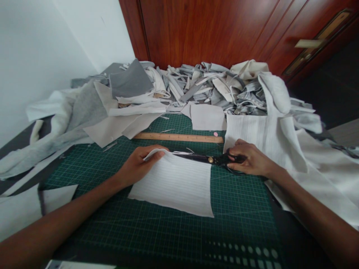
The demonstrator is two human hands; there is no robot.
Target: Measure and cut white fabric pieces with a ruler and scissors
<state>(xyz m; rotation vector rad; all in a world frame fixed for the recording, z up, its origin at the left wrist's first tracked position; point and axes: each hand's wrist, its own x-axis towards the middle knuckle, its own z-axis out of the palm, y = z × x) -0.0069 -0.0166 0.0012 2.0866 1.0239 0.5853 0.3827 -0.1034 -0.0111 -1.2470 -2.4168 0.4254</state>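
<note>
Gripping black shears [210, 160] in closed right hand [249, 160], blades along top edge of white ribbed fabric [171, 186]; left hand [140, 165] curled over that edge; green cutting mat [238, 213] spreading below; wooden ruler [178, 137] beyond.

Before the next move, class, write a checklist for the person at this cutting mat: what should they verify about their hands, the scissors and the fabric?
1. Left hand at the white striped fabric: ok, it lies at the fabric's upper edge.
2. Fabric flat on the green cutting mat: not ok, its upper edge curls up at the hand.
3. Right hand on the black-handled scissors: ok, it grips the handles.
4. Blades open: cannot tell from this view.
5. Wooden ruler apart from the fabric: ok, it lies farther up the mat, not touching.
</note>
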